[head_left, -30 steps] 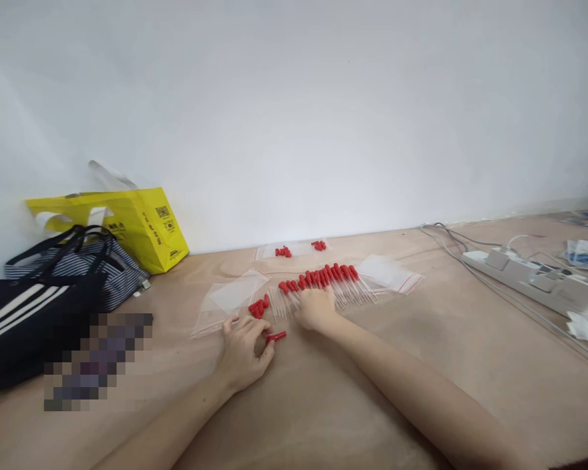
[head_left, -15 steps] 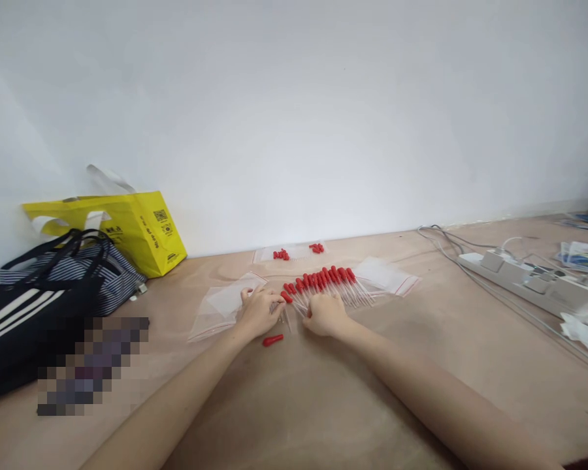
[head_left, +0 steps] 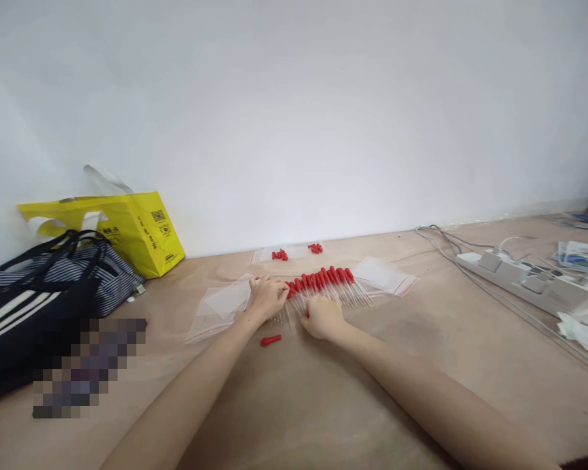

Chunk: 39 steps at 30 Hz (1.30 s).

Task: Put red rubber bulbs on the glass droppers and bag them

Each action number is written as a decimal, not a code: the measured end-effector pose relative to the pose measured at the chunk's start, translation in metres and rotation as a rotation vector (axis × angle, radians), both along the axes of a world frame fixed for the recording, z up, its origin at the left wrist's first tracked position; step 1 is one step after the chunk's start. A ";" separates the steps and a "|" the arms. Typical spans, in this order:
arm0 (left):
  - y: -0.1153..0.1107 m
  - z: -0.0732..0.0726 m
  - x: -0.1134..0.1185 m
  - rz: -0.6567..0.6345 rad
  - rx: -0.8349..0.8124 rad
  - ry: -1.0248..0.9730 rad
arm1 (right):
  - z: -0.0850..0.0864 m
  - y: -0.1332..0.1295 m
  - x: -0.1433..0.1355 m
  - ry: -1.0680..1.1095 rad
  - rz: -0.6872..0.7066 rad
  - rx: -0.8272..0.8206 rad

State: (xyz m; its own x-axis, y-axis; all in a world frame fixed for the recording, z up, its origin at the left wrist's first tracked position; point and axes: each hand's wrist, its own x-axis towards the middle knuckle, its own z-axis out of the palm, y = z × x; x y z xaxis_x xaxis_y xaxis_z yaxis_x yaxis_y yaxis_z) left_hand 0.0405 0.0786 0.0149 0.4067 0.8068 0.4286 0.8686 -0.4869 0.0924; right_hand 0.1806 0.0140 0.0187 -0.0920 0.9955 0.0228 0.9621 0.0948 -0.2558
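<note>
Red-bulbed droppers (head_left: pixel 329 277) lie in a row; a loose bulb (head_left: pixel 270 341) nearer.

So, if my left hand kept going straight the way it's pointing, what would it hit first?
Your left hand would probably meet the red caps at the row's left end first. They're right by its fingertips, perhaps already touching; depth is unclear.
</note>
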 end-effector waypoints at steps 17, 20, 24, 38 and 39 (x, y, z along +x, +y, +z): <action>-0.067 -0.005 -0.040 0.039 0.046 -0.115 | -0.005 -0.002 -0.008 -0.012 -0.027 0.044; -0.086 -0.006 -0.051 -0.115 -0.020 -0.102 | -0.008 0.001 -0.013 -0.004 -0.039 0.071; -0.097 -0.007 -0.055 -0.159 -0.072 -0.065 | -0.009 0.004 -0.020 0.052 -0.012 0.166; -0.092 -0.014 -0.044 -0.123 -0.036 -0.006 | 0.000 0.019 -0.049 0.057 -0.030 0.043; -0.092 -0.014 -0.043 -0.123 -0.031 -0.010 | 0.001 0.019 -0.049 0.060 -0.027 0.043</action>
